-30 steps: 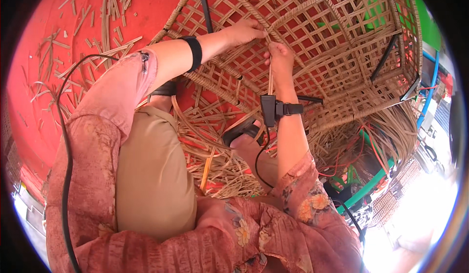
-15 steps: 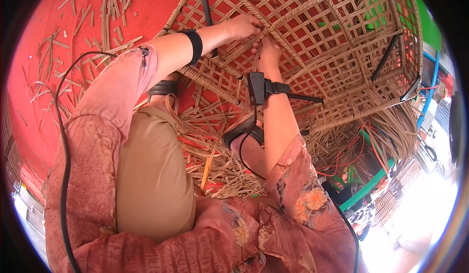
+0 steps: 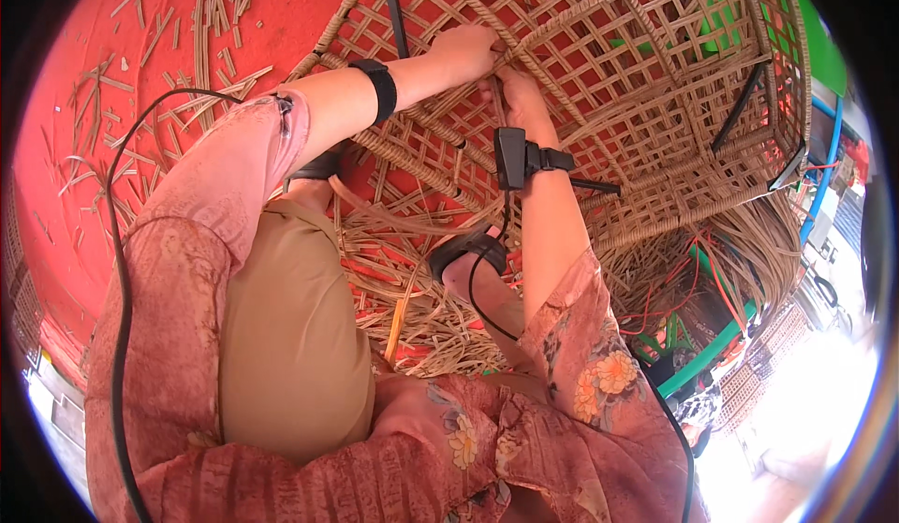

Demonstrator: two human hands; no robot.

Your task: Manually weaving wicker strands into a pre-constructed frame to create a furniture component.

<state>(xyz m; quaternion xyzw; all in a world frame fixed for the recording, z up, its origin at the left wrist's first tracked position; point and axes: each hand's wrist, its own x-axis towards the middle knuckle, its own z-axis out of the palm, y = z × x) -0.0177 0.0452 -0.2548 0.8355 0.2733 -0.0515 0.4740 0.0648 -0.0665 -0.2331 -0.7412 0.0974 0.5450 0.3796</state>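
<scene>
While both hands meet at the woven frame, a strip is worked at its rib

As the woven frame [image 3: 646,134] is held up across the top and right of the view, above a red floor cover [image 3: 70,270], the work is centred on a wrapped rib [image 3: 476,5] that crosses its lattice. The left hand [image 3: 465,53] is laid against the lattice beside this rib, its fingers bent inward; whether anything is pinched by them cannot be told, since the tips are hidden. The right hand [image 3: 520,92] is placed just below, close to the left one, with its fingers curled around a thin brown strip [image 3: 499,103], which is seen hanging down towards the black box [image 3: 510,158] strapped at that wrist.

The step in hand is judged to be the threading or wrapping of the strip at the rib, with the spot steadied by the left hand. For the next move, the strip's end would need to be caught on the far side of the lattice and drawn snug, without the slats being bent. Spare material is supplied by a bundle of strips [image 3: 749,242] under the frame at the right, while loose offcuts [image 3: 445,336] are strewn around the feet.
</scene>
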